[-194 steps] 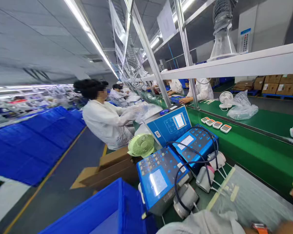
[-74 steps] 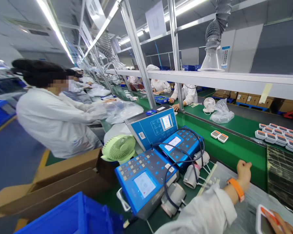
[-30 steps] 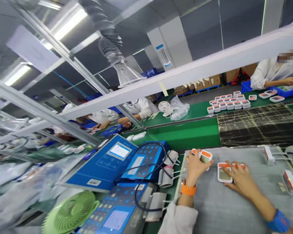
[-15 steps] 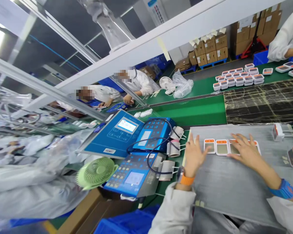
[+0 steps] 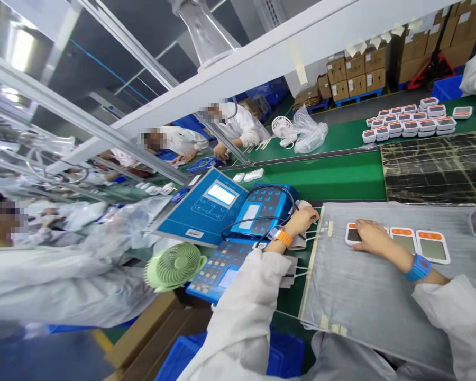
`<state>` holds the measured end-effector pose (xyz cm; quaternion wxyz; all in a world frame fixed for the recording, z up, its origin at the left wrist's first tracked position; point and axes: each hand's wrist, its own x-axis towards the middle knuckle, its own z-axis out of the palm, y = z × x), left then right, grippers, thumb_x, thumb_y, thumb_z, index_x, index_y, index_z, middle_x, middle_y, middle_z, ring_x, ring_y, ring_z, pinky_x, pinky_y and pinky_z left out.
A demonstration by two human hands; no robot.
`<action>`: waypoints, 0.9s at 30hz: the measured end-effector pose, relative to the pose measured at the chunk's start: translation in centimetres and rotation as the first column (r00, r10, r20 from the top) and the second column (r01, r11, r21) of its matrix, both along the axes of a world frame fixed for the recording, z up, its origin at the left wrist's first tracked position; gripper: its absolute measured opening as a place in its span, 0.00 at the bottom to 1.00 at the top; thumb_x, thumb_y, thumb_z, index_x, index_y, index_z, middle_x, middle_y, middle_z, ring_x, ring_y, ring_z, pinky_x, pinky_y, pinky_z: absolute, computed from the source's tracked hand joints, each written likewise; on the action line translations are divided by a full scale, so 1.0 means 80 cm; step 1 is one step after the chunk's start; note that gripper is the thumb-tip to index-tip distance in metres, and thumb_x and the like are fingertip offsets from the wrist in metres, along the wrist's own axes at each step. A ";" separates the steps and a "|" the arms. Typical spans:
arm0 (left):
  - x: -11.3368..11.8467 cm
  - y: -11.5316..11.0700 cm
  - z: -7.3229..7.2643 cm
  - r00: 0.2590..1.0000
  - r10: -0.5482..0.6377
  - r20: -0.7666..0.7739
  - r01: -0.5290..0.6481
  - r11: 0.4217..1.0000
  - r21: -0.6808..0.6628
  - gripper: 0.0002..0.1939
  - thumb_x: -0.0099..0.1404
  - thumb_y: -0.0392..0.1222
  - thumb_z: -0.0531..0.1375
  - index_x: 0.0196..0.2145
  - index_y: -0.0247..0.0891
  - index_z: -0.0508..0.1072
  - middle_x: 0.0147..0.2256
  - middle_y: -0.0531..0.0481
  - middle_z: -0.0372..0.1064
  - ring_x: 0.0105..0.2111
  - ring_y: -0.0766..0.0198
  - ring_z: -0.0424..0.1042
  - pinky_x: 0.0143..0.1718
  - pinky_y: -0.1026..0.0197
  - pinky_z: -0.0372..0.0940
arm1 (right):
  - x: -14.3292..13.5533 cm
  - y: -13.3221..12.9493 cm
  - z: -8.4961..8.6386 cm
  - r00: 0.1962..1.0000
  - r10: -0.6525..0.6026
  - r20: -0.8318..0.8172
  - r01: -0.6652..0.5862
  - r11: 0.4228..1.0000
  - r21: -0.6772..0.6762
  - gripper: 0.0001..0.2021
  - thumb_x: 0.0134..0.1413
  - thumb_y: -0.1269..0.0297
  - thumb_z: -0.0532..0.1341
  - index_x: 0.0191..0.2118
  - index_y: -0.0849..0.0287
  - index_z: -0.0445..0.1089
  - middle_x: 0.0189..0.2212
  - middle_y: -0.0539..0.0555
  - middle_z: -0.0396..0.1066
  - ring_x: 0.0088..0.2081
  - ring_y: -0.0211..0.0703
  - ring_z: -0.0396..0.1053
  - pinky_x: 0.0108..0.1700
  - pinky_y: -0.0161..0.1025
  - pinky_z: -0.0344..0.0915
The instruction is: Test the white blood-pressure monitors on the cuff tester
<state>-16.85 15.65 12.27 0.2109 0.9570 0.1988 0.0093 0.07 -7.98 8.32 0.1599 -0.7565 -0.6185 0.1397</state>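
My left hand (image 5: 301,219), with an orange watch band at the wrist, reaches over the white clip-like fixtures beside the blue testers (image 5: 257,211). Its fingers are bent together at the fixture's top; what they hold, if anything, is hidden. My right hand (image 5: 371,236), wearing a blue band, lies over the row of white and orange devices on the grey mat (image 5: 365,296). Its fingers rest on the leftmost device (image 5: 354,234), spread and not closed round it. Two more devices (image 5: 403,239) (image 5: 432,247) lie to the right, screens up.
A green fan (image 5: 176,266) stands left of the testers. Many-buttoned blue panel (image 5: 198,209) leans behind. Stacked devices (image 5: 410,127) sit on the far green bench. A white metal beam (image 5: 230,74) crosses above. People in white work at the left and across.
My left hand has moved left from the mat to the fixtures, its fingers now drawn together. My right hand has shifted left along the row, uncovering devices on the right. The view has also shifted.
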 end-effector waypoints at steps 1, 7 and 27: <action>0.000 0.003 -0.003 1.000 -0.017 0.005 0.017 1.000 -0.024 0.12 0.56 0.24 0.60 0.26 0.40 0.76 0.30 0.51 0.74 0.37 0.60 0.73 0.47 0.59 0.67 | -0.003 0.008 0.005 0.994 -0.062 -0.092 0.063 0.998 0.003 0.25 0.54 0.55 0.70 0.53 0.66 0.72 0.49 0.68 0.74 0.53 0.61 0.72 0.56 0.49 0.66; -0.003 0.016 -0.014 0.988 0.078 0.133 -0.069 0.995 -0.074 0.06 0.63 0.32 0.61 0.33 0.39 0.78 0.32 0.51 0.76 0.32 0.62 0.73 0.39 0.60 0.68 | -0.052 0.088 0.010 0.298 -0.309 -0.903 0.372 0.909 -0.189 0.21 0.67 0.49 0.56 0.56 0.57 0.69 0.44 0.57 0.76 0.42 0.47 0.75 0.38 0.39 0.74; -0.011 0.014 -0.022 0.953 0.086 0.290 -0.049 0.990 -0.131 0.07 0.68 0.44 0.65 0.35 0.39 0.81 0.36 0.46 0.76 0.41 0.58 0.71 0.45 0.56 0.68 | -0.077 0.131 -0.021 -0.071 -0.216 -0.974 0.415 0.881 -0.226 0.18 0.67 0.50 0.56 0.45 0.61 0.72 0.37 0.56 0.76 0.35 0.42 0.74 0.31 0.33 0.75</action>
